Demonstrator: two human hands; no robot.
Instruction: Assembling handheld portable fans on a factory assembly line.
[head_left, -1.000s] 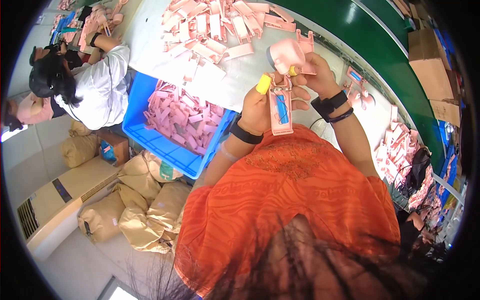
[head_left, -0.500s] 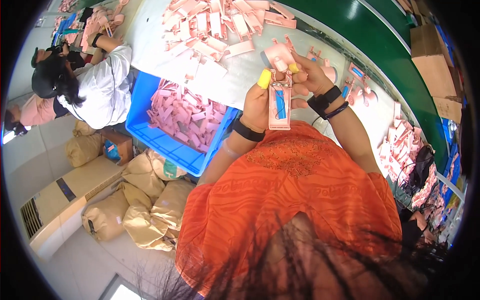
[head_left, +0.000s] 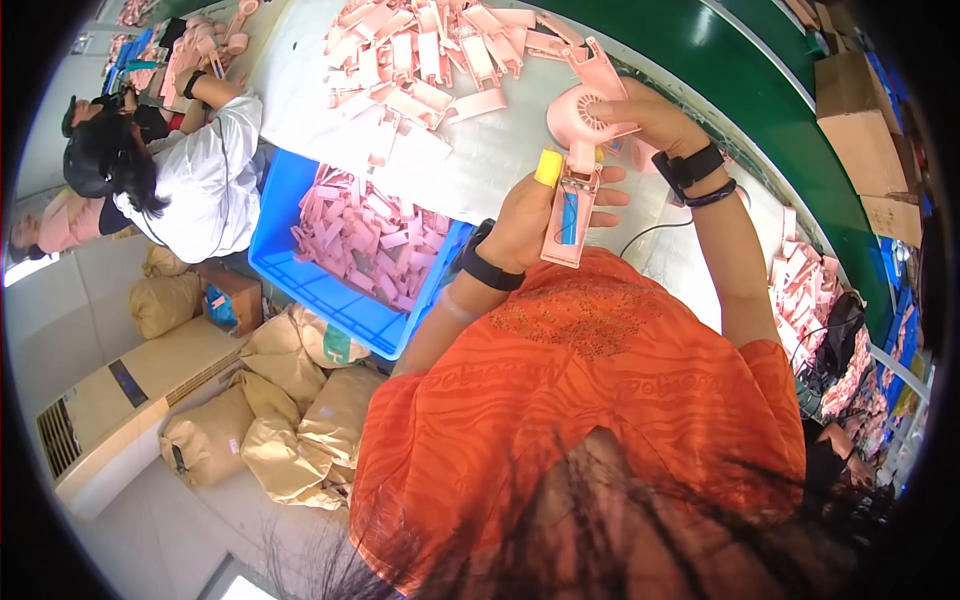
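A pink handheld fan is between my two hands, its round vented head up and its handle pointing toward my body. My left hand is closed on the open handle shell, where a blue battery shows. A yellow cover wraps the left thumb. With its fingers on the round head, my right hand grips the fan from the right. Another pink channel-shaped piece sticks up beyond the head; how it joins is unclear. Part of the handle's upper end is hidden by fingers.
Pink shell pieces are heaped on the white table. A blue crate of pink parts stands at the left, near brown sacks. More pink parts lie right. A co-worker in white sits far left.
The fan has turned, bringing its round vented face into view. My right hand has shifted right and up around the head, while my left hand has moved slightly right with the handle.
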